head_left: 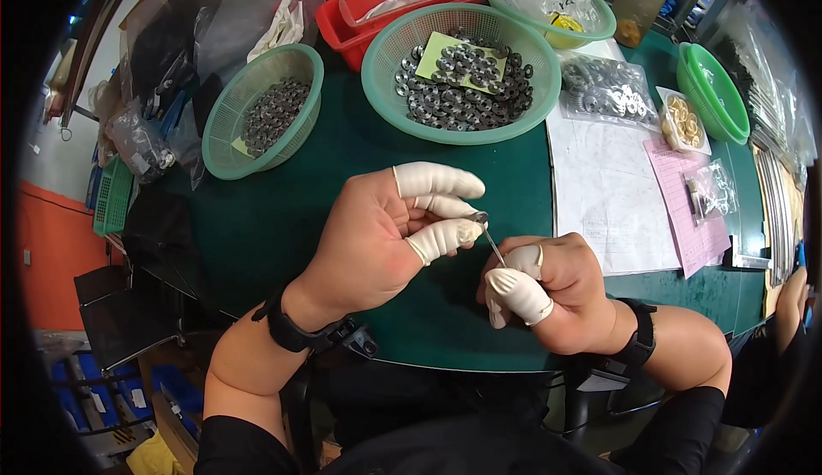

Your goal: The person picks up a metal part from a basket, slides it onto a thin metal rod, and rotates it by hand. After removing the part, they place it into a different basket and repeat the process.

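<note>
White finger cots cover several fingers of both hands. Between thumb and a finger, my left hand (368,235) pinches a small dark metal washer-like part (480,217), its index finger stretched out above. My right hand (556,291) grips a thin metal rod-like tool (494,246), whose far tip touches the small part; its handle end is hidden in the fingers. Beyond my hands stands a green mesh basket (374,103) with many similar round metal parts (462,98) and a yellow paper slip (441,51) in it.
A second green basket (224,163) of metal parts stands at the left. Red trays (342,34) sit behind. At the right lie a white sheet (591,218), a pink form (672,192), a bag of metal parts (608,90), a box of gold-coloured rings (682,121) and stacked green baskets (711,90).
</note>
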Demonstrator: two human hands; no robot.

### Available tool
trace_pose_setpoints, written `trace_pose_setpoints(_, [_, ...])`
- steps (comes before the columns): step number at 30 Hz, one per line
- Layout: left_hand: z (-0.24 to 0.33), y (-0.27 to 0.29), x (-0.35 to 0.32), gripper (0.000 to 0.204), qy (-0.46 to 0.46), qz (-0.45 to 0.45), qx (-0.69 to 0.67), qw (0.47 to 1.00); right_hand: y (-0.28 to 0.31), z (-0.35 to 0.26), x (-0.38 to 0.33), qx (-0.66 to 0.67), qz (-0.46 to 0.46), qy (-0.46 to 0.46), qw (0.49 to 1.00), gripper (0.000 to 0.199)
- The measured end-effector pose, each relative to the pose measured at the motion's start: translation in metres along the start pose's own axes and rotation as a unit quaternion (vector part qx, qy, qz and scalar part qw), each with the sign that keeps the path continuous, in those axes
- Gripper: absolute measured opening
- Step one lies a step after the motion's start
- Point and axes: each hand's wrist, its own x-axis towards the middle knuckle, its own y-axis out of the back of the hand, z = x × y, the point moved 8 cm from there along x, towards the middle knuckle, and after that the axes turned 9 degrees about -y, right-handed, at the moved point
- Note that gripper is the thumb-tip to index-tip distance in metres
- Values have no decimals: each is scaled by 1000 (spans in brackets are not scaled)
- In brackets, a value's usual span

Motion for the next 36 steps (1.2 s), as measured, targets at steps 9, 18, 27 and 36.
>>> trace_pose_setpoints(9, [9, -5, -2, 20, -131, -22, 124, 983, -4, -4, 0, -12, -20, 42, 999, 27])
trace_pose_setpoints(18, [5, -1, -2, 18, -61, -16, 165, 984, -8, 4, 2, -13, -19, 8, 1000, 28])
trace_pose_setpoints(27, [0, 6, 4, 21, -31, 2, 67, 997, -3, -2, 2, -45, -14, 21, 999, 25])
trace_pose_setpoints(36, [-3, -1, 2, 23, -32, -38, 84, 995, -3, -6, 1, -46, 0, 58, 997, 23])
